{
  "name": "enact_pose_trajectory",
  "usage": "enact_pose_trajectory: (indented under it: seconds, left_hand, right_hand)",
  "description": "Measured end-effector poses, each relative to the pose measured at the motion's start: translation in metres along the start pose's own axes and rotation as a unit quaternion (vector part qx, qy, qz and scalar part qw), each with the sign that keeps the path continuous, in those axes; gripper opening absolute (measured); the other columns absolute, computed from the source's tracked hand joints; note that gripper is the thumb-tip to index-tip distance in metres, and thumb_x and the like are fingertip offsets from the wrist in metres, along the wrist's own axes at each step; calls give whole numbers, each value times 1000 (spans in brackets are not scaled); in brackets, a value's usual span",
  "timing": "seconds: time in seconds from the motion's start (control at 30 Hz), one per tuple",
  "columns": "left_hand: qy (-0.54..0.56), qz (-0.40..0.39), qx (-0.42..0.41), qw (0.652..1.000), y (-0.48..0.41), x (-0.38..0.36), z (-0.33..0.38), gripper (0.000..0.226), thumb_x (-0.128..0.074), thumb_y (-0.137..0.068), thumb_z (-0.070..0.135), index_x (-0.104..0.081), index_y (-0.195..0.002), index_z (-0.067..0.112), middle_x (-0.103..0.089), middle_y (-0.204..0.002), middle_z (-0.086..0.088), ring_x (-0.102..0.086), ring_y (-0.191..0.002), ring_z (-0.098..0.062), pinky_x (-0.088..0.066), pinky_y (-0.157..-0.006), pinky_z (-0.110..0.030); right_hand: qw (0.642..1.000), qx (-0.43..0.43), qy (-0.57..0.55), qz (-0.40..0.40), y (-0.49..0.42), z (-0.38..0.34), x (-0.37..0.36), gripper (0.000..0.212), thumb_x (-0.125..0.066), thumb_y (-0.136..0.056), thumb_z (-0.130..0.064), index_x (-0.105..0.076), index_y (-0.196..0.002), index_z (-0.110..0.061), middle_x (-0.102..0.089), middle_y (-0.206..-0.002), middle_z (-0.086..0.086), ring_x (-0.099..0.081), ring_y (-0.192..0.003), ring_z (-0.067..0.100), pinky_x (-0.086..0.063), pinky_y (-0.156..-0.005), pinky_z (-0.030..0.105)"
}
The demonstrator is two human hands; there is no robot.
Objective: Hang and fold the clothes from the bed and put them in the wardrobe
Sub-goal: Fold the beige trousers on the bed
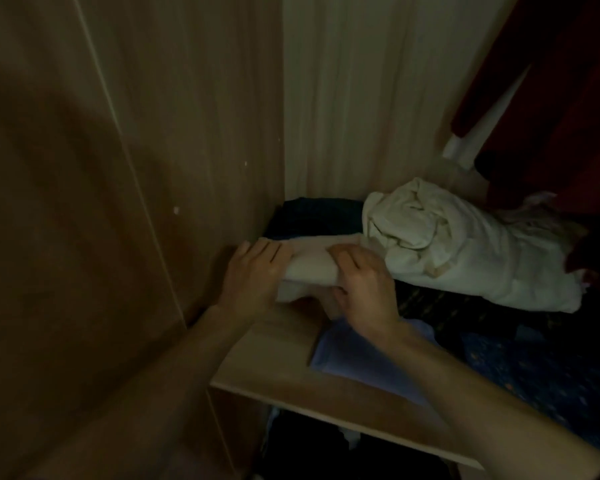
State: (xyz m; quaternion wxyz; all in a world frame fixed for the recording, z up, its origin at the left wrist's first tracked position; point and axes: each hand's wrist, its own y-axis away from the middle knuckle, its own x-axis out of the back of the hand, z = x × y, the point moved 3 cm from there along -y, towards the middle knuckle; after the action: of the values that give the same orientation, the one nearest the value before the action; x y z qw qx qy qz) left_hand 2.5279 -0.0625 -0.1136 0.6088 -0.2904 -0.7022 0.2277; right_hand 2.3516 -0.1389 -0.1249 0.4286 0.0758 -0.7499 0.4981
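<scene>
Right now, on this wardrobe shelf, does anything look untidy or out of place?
Yes. The cream bundle is crumpled, not folded, and lies across the dark clothes. It looks odd beside the folded white cloth that the left hand and right hand hold just left of it. Nothing else stands out.

So the shelf (267, 348) is light wood, with a bare strip showing along the front-left. Near the left wall there's a folded white garment (309, 265), can't tell if it's fully down on the board. Behind it sits a dark navy folded pile (312, 216), right at the back. A lavender folded cloth (368, 355) lies flat near the front edge. The right side is covered by dark patterned fabric (551, 375), with a crumpled cream bundle (458, 247) on top of it.
</scene>
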Motion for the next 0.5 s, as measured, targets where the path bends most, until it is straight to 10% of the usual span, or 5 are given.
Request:
enact_pose_trajectory:
  seconds: [0.13, 0.3, 0.5]
  left_hand:
    - [23, 15, 47, 999, 13, -33, -12, 36, -49, -70, 9, -68, -101, 11, -68, -96, -7, -62, -84, -27, -42, -69, -35]
    - [12, -305, 14, 952, 95, -99, 4, 34, -56, -80, 18, -65, -113, 21, -68, -102, -4, -69, -88, -27, -57, -79, -39]
    - [88, -237, 5, 967, 118, -100, 8, 49, -39, -70, 30, -57, -116, 24, -68, -104, 4, -67, -89, -15, -56, -78, -28]
  right_hand:
    - [1000, 9, 16, -5, 6, 6, -39, 61, -68, -69, -10, -58, -129, -5, -58, -130, 15, -49, -122, 32, -34, -106, 47]
    - [987, 43, 53, -146, 91, -5, -111, 40, -63, -65, -27, -70, -102, -15, -67, -105, 9, -65, -92, 30, -40, -82, 37]
    - [983, 44, 57, -167, 88, -12, -125, 40, -62, -69, -30, -70, -105, -16, -67, -101, 6, -62, -90, 27, -32, -79, 36]
